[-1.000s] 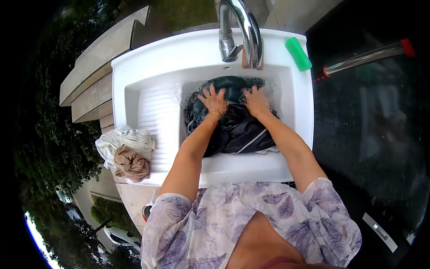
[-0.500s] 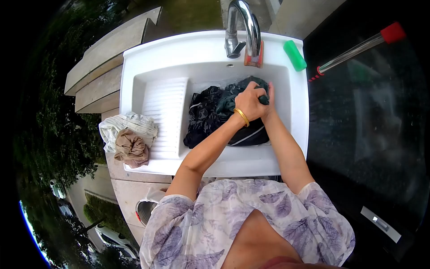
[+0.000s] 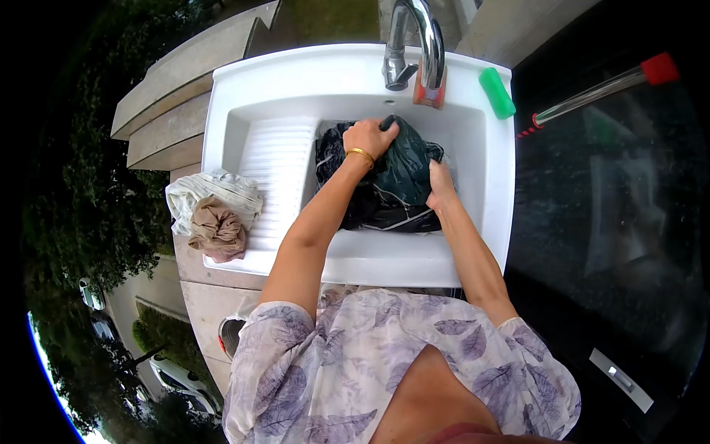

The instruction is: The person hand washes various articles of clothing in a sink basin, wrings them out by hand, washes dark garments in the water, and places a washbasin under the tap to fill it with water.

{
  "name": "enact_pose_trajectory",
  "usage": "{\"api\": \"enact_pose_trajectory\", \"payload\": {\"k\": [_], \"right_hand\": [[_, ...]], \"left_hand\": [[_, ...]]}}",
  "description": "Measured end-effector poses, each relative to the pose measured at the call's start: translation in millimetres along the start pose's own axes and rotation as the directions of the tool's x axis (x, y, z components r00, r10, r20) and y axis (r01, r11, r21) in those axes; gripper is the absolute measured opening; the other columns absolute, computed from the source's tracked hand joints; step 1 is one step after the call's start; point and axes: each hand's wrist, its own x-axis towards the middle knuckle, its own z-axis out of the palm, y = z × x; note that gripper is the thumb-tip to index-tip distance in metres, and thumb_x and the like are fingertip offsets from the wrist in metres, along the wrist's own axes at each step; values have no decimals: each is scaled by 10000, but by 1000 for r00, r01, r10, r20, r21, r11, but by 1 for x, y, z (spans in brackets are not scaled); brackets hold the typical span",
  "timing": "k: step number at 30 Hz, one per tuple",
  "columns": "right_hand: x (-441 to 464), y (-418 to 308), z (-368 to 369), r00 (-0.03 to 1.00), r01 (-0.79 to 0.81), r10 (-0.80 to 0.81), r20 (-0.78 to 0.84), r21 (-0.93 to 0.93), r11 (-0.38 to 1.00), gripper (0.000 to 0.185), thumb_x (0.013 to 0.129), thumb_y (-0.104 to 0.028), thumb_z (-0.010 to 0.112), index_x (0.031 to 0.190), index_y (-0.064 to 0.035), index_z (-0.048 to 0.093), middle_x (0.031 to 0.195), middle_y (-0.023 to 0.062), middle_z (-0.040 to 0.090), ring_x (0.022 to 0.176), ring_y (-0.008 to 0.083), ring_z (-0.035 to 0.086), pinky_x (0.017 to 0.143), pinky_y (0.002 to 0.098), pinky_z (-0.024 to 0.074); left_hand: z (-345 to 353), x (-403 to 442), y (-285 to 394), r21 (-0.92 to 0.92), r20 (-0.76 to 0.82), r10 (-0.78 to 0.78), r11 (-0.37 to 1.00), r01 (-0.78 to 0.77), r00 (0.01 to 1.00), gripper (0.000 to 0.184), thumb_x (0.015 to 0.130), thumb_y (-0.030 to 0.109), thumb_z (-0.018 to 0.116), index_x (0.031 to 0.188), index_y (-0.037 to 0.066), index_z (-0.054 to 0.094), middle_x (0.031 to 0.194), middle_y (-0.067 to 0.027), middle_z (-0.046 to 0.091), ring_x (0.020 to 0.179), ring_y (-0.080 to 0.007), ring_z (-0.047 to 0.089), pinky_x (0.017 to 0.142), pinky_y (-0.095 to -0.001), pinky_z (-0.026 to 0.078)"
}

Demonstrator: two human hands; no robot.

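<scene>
A wet dark green garment [image 3: 403, 166] is stretched between my two hands inside the white sink [image 3: 370, 263]. My left hand [image 3: 370, 138], with a gold bracelet at the wrist, is closed on its upper left part. Lower and to the right, my right hand [image 3: 441, 185] grips the garment's right edge, its fingers partly hidden. Beneath the green cloth lies wet black clothing [image 3: 410, 220] with thin pale stripes, bunched in the basin.
A ribbed washboard [image 3: 277, 163] forms the sink's left side. White cloth [image 3: 203, 189] and beige cloth [image 3: 218, 226] hang over the left rim. The chrome faucet [image 3: 421, 26] stands at the back, with a green object [image 3: 496, 94] at the back right corner.
My hands have moved apart, the left one going left. The green garment, bunched in my hands before, is now spread out between them. The view has shifted slightly.
</scene>
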Motion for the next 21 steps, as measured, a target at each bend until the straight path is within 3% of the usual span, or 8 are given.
{"api": "enact_pose_trajectory", "payload": {"k": [3, 4, 7, 8, 10, 16, 20, 21], "right_hand": [[2, -13, -1, 927, 272, -327, -184, -269, 924, 357, 760, -227, 629, 987, 44, 576, 923, 123, 610, 766, 195, 572, 675, 316, 452], [3, -33, -6, 915, 95, -238, -325, -399, 912, 370, 764, -247, 618, 1009, 26, 575, 861, 129, 620, 783, 242, 588, 717, 321, 448], [37, -29, -36, 779, 286, -620, 92, -933, 220, 435, 728, -263, 631, 1117, -83, 554, 1066, 172, 543, 949, 328, 527, 767, 387, 459], [35, -22, -30, 735, 285, -611, 294, -952, -115, 482, 711, -269, 638, 1162, -129, 538, 1169, 183, 491, 1007, 361, 489, 788, 419, 462], [35, 5, -19, 874, 214, -343, 345, -905, -367, 574, 707, -275, 634, 1256, -246, 470, 1240, 172, 386, 1070, 406, 412, 806, 507, 463], [70, 13, -26, 930, 210, -178, 321, -863, -459, 356, 706, -158, 629, 1061, -139, 610, 1144, 192, 412, 1050, 416, 416, 802, 469, 473], [71, 12, -21, 943, 134, -264, 204, -956, -261, 257, 704, -110, 614, 958, -78, 642, 1264, 180, 416, 1119, 403, 428, 866, 426, 448], [73, 16, -28, 944, 183, -291, 154, -980, 75, 262, 722, -136, 609, 976, -80, 637, 1271, 168, 424, 1120, 379, 439, 874, 419, 442]], "left_hand": [[-6, 5, -39, 113, -104, -82, 989, 93, 991, 455, 731, 533, 548, 856, 118, 687, 951, -174, 622, 813, -334, 609, 701, -416, 480], [5, 9, -63, 112, -190, -106, 985, 129, 976, 453, 740, 533, 545, 857, 119, 688, 1040, -166, 605, 848, -321, 605, 725, -406, 471], [21, -7, -60, 226, -202, -88, 965, 134, 975, 486, 774, 536, 526, 1145, 225, 562, 1332, -100, 402, 1137, -350, 429, 883, -539, 328], [28, -25, -46, 272, -249, -36, 957, 106, 968, 530, 781, 543, 516, 1227, 257, 513, 1371, -89, 361, 1187, -357, 381, 903, -572, 291], [53, -48, -33, 315, -75, 19, 949, 6, 997, 593, 796, 564, 488, 1329, 337, 363, 1441, -65, 237, 1243, -385, 279, 894, -629, 248], [91, -21, -58, 304, 58, 45, 951, -60, 997, 479, 777, 426, 584, 1225, 306, 467, 1382, -144, 291, 1220, -383, 312, 878, -635, 282], [88, 8, -72, 311, 99, 162, 932, -185, 982, 400, 741, 320, 636, 1121, 240, 540, 1271, -185, 404, 1161, -402, 388, 861, -580, 361], [84, 10, -71, 253, 86, 154, 952, -172, 984, 376, 739, 331, 638, 1087, 218, 550, 1219, -184, 425, 1103, -398, 427, 833, -547, 387]]}}
